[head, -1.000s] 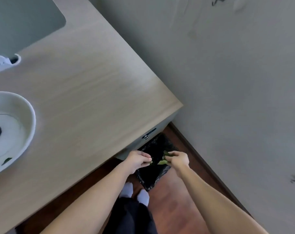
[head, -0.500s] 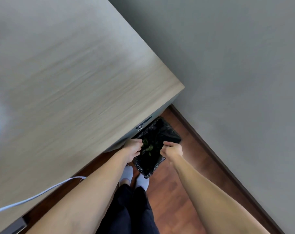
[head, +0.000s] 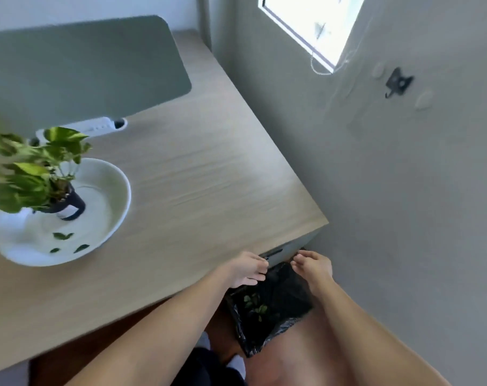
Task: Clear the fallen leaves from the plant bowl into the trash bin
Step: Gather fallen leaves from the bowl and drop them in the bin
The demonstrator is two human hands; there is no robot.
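A white plant bowl (head: 117,188) sits on the wooden desk (head: 209,174) at the left, with a small potted green plant (head: 39,174) in it. Several fallen leaves (head: 62,235) lie on the bowl's near side. A trash bin with a black liner (head: 281,299) stands on the floor below the desk's corner, with green leaves (head: 255,306) inside. My left hand (head: 246,270) and my right hand (head: 313,267) hover above the bin at desk-edge height. Both hold nothing, fingers loosely apart.
A grey-green divider panel (head: 83,71) and a white power strip (head: 97,125) stand at the desk's back. A grey wall (head: 404,190) with a black hook (head: 398,83) and a bright window (head: 314,26) runs on the right. My socked feet (head: 238,364) stand on wood floor.
The leaves held in my hands a second ago have dropped into the bin. Both hands have risen to the desk edge. My view has swung up and left, so the bowl shows again.
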